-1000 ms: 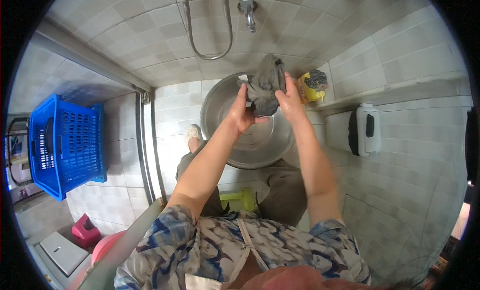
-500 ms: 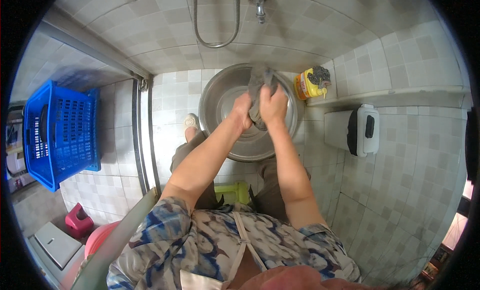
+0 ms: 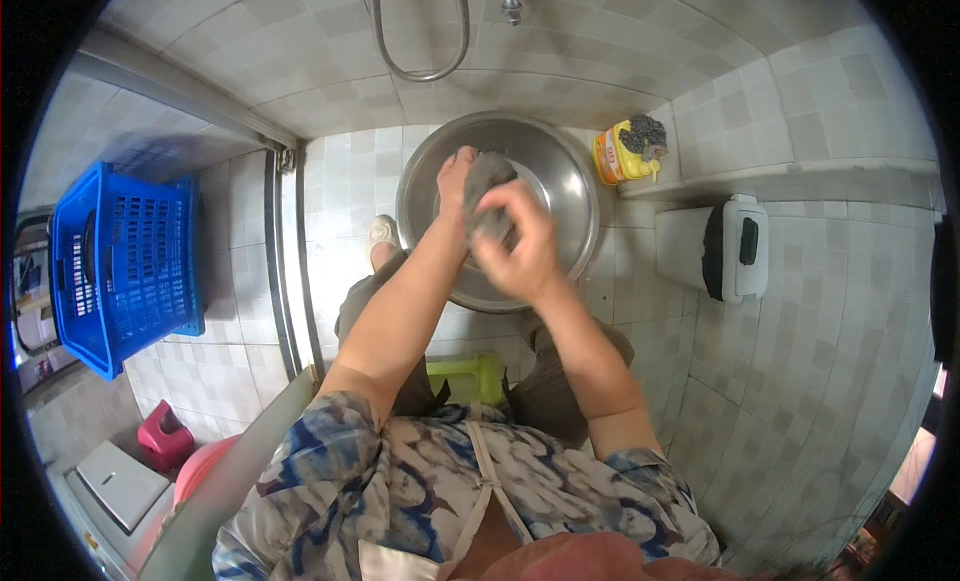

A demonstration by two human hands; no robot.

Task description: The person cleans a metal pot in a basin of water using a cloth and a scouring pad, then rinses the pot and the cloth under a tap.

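A wet-looking grey cloth is bunched up over a wide stainless steel basin. My left hand is closed on the cloth's left side. From the right, my right hand curls its fingers and thumb loosely about the lower part of the cloth, with a gap showing between thumb and forefinger. Some motion blur softens that hand. Both forearms reach over the basin's near rim. What kind of cloth it is cannot be made out.
Right of the basin stands a yellow bottle with a dark scouring pad on it. A lidded white bin is farther right. A blue crate lies left, beyond the door track. A green stool is beneath me. A shower hose hangs ahead.
The cloth has shifted left and is more bunched. My left hand moved slightly left and farther away; my right hand came nearer me, loosening and turning its grip.
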